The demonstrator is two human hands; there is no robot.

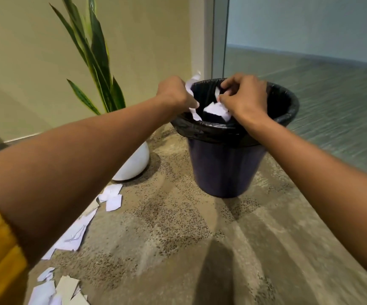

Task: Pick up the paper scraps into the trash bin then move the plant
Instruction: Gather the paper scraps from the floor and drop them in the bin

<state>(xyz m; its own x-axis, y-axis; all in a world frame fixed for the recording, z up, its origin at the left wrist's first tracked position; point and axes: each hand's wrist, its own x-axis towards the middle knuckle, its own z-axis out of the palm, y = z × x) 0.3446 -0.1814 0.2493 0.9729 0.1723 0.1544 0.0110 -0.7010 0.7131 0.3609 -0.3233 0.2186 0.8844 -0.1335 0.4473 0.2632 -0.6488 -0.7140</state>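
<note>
A dark blue trash bin (224, 168) with a black liner stands on the carpet. Both my hands are over its mouth. My left hand (174, 92) grips white paper scraps (191, 84) at the bin's left rim. My right hand (245, 95) pinches more white scraps (216, 108) over the opening. Several loose paper scraps (112, 197) lie on the floor at the left, down to the bottom left corner. The plant (96, 62), with long green leaves, stands in a round white pot (134, 164) left of the bin; my left forearm hides most of the pot.
A beige wall runs behind the plant. A glass partition (310, 62) in a pale frame stands behind and right of the bin. Grey-brown carpet (200, 249) covers the floor in front of the bin.
</note>
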